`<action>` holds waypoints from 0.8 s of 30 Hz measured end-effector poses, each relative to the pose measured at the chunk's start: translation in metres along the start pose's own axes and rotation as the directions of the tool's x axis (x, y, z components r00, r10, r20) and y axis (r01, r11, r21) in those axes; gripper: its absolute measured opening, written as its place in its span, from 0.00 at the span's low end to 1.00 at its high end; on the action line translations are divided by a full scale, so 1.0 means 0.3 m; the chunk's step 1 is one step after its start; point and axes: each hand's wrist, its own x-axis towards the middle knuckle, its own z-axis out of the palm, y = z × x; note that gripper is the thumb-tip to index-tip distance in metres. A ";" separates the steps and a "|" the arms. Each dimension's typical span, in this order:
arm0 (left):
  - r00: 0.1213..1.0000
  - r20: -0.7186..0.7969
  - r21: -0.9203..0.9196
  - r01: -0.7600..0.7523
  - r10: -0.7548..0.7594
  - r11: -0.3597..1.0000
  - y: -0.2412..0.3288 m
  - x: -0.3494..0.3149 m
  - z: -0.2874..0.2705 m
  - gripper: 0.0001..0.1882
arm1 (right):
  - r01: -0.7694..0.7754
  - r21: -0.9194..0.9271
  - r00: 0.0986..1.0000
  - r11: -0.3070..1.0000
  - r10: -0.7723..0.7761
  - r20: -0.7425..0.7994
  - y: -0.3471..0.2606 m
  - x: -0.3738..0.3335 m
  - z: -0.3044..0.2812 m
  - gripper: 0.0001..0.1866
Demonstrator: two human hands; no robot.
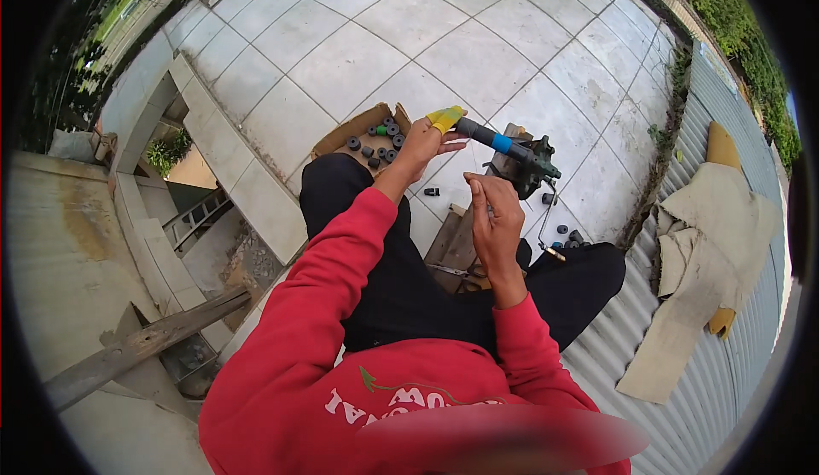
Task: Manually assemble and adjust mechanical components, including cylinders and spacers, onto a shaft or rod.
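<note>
A dark green metal device [537, 164] with a thin crank arm stands on a wooden block [505, 166] in front of me. From its left side sticks out a dark cylinder [478, 133] with a blue band [502, 143]. My left hand [418, 149] is at the cylinder's free end, its fingers around a bright yellow wrap [445, 118]; whether this is tape or cloth I cannot tell. Just below the cylinder is my right hand [496, 217], thumb and forefinger pinched together. Whatever they may hold is too small to make out.
At the left, a cardboard box [328, 138] holds several dark cylindrical pieces. More small dark pieces [576, 238] lie by my right knee, and one black piece [432, 192] on the tiles. Scissors [450, 270] and wood lie between my legs. Corrugated sheeting carries beige cloth [717, 228].
</note>
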 end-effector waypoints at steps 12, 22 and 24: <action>0.999 0.040 0.032 0.001 -0.002 0.999 0.007 -0.014 -0.010 0.22 | 0.061 0.244 0.996 0.968 -0.076 0.052 -0.020 0.097 0.069 0.07; 0.995 0.052 0.139 0.080 -0.088 0.987 0.039 0.015 -0.033 0.17 | 0.193 0.107 0.973 0.975 -0.205 0.110 0.018 0.073 0.136 0.04; 0.998 0.034 0.208 0.048 -0.057 0.977 0.028 0.027 -0.046 0.17 | 0.179 0.103 0.970 0.978 -0.193 0.148 0.025 0.062 0.138 0.04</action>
